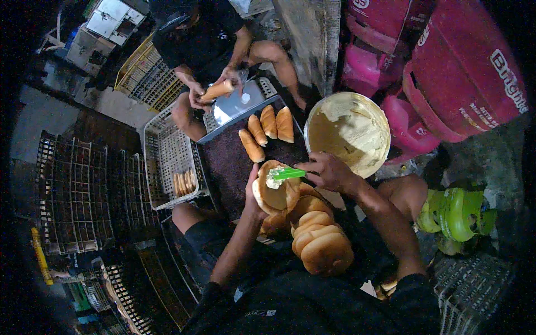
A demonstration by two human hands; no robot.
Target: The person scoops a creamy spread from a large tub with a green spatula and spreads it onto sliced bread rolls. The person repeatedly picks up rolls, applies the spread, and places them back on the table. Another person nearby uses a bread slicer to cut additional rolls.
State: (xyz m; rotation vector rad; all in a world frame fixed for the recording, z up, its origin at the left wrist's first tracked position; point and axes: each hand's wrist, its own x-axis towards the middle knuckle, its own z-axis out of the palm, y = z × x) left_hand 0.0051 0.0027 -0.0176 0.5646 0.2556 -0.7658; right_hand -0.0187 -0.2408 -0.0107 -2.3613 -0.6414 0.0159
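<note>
In my left hand [254, 196] lies a round bun [274, 196] cut open, its pale inside facing up. My right hand [328, 172] grips a green spatula [290, 173], whose tip rests in pale cream [273, 178] on the bun's cut face. Several round golden buns [322, 245] are stacked in a row just below, near my lap. A wide round tub of cream [360, 120] stands beyond my right hand. Several long brown bread rolls [268, 121] lie beyond my left hand, over a bed of dark sprinkles [226, 159].
Across from me a person's hands [195, 92] hold another bread roll [218, 90] above a grey metal box [231, 109]. A white plastic crate [170, 134] with several buns stands left. Pink gas cylinders [446, 72] are far right, a green cylinder [460, 214] nearer; dark racks [72, 195] fill the left.
</note>
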